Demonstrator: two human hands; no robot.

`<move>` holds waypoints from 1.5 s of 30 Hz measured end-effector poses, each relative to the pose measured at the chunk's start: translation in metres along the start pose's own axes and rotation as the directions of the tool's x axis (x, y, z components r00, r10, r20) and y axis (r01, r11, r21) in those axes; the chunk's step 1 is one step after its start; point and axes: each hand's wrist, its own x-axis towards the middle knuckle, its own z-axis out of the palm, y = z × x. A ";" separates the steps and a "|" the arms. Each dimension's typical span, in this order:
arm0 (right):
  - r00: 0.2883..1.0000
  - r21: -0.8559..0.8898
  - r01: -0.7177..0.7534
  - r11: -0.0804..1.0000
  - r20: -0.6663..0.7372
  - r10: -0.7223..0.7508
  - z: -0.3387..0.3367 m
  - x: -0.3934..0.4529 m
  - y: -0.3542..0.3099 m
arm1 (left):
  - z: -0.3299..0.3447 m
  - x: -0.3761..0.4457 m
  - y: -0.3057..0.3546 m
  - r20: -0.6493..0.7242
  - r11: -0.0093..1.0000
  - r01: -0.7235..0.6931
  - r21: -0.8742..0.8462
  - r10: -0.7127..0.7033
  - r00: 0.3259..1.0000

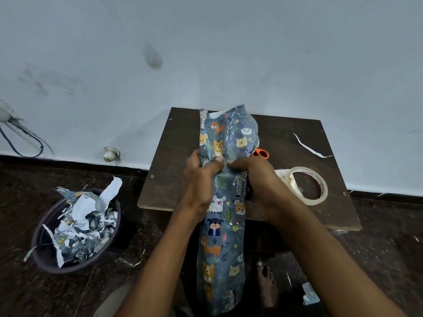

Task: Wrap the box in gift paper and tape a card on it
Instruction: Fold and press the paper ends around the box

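Both hands, left (199, 179) and right (258, 179), grip the paper (225, 202) mid-length, over the desk's (286, 138) near edge.

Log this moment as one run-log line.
stage: handling paper | left hand: grips gift paper | right hand: grips gift paper | tape roll, scissors: on table | box, card: not seen
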 end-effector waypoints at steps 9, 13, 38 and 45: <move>0.987 -0.026 0.115 0.993 -0.106 -0.117 0.009 0.002 0.013 | -0.006 -0.003 0.003 -0.082 0.994 -0.042 0.101 0.050 0.995; 0.980 -0.009 0.166 0.986 -0.112 -0.166 0.012 -0.005 0.012 | -0.007 -0.006 0.006 -0.057 0.990 -0.069 0.125 0.076 0.995; 0.861 -0.430 0.291 0.855 -0.273 -0.430 0.002 -0.004 0.011 | -0.010 0.002 0.011 -0.158 0.999 -0.042 -0.021 0.038 0.987; 0.703 -0.680 0.359 0.639 -0.254 -0.665 0.003 -0.005 0.010 | -0.007 0.003 0.009 -0.165 0.993 -0.074 -0.087 0.059 0.985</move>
